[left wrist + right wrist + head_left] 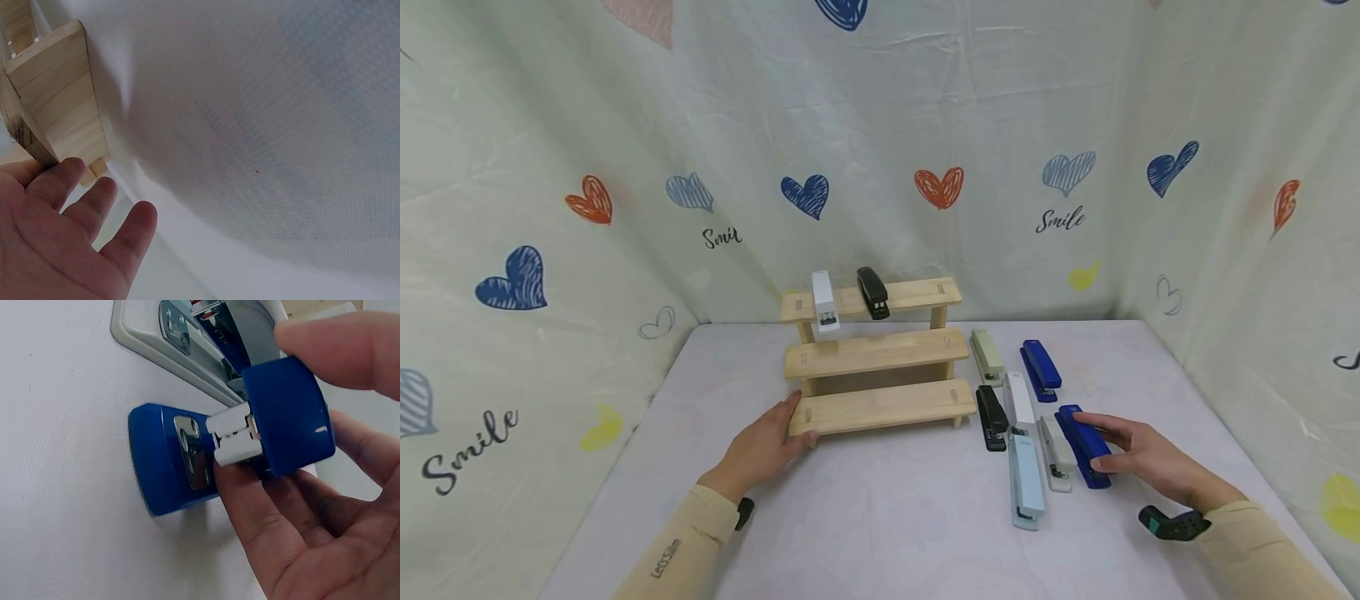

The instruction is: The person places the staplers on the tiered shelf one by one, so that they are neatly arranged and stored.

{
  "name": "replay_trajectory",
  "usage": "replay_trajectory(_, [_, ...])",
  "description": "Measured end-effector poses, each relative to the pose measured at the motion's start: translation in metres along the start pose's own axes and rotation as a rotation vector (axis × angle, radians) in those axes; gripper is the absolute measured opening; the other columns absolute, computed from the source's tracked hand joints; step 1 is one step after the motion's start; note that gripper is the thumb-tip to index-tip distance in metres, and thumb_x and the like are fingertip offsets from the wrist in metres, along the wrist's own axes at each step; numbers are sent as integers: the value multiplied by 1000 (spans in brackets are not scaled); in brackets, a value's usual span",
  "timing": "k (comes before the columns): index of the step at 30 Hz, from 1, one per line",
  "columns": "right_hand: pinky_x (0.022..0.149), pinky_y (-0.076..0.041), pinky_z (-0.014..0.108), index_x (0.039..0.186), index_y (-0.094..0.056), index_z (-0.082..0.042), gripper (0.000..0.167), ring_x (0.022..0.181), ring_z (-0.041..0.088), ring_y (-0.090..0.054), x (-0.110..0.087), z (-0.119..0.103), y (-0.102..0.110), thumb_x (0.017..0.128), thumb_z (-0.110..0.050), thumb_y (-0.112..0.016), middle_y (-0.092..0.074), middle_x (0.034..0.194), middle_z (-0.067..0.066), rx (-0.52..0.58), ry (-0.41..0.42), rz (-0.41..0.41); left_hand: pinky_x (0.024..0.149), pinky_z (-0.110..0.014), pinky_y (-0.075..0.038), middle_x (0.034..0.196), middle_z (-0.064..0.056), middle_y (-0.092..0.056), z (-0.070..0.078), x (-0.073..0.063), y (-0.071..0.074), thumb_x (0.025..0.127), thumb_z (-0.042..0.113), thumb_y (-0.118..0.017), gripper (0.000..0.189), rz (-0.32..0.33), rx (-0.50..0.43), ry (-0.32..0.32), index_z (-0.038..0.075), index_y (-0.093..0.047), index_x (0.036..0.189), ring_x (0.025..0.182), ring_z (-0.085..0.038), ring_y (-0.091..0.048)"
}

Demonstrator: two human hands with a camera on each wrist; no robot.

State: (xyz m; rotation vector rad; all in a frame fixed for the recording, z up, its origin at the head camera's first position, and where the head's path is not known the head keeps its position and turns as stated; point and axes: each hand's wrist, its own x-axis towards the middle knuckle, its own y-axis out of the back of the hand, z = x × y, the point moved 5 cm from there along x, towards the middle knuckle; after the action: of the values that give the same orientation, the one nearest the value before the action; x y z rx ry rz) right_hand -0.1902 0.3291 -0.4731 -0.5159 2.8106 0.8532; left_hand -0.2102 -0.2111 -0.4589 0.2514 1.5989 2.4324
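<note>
My right hand [1138, 450] pinches a blue stapler [1084, 446] between thumb and fingers, at the right end of a group of staplers. In the right wrist view, the stapler's blue top [290, 419] sits between thumb and fingertips, its metal plate facing the camera; whether its base still touches the table I cannot tell. My left hand [765, 439] holds the left end of the bottom board of a three-tier wooden rack [880, 406], thumb at the front edge. In the left wrist view, its other fingers [134, 234] spread out beside the board [56, 81].
A white stapler [824, 300] and a black stapler [872, 292] rest on the rack's top tier. Right of the rack lie a green stapler [987, 357], another black one [992, 418], a light blue one [1026, 479], white ones [1057, 454] and a second blue one [1041, 369]. Curtains [880, 108] surround the table.
</note>
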Motion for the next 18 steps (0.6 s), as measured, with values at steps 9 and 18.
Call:
replay_trajectory(9, [99,-40,65,151,-40,-3,76,136,58,-27,0,2,1,86,-14,-78,-27,155,32,30,-23,-16,104,-56,-39,146,-31,-42,3,-1,1,100,47,-59,81,-6,-5,6,-7,-29,153,134,-45,-43])
replay_trajectory(18, [99,-43,62,150,-43,-3,75,137,58,-26,1,0,2,86,-13,-78,-28,154,32,53,-20,-3,104,-56,-39,146,-32,-42,3,-1,3,100,46,-58,80,-8,4,1,-7,-29,153,134,-45,-43])
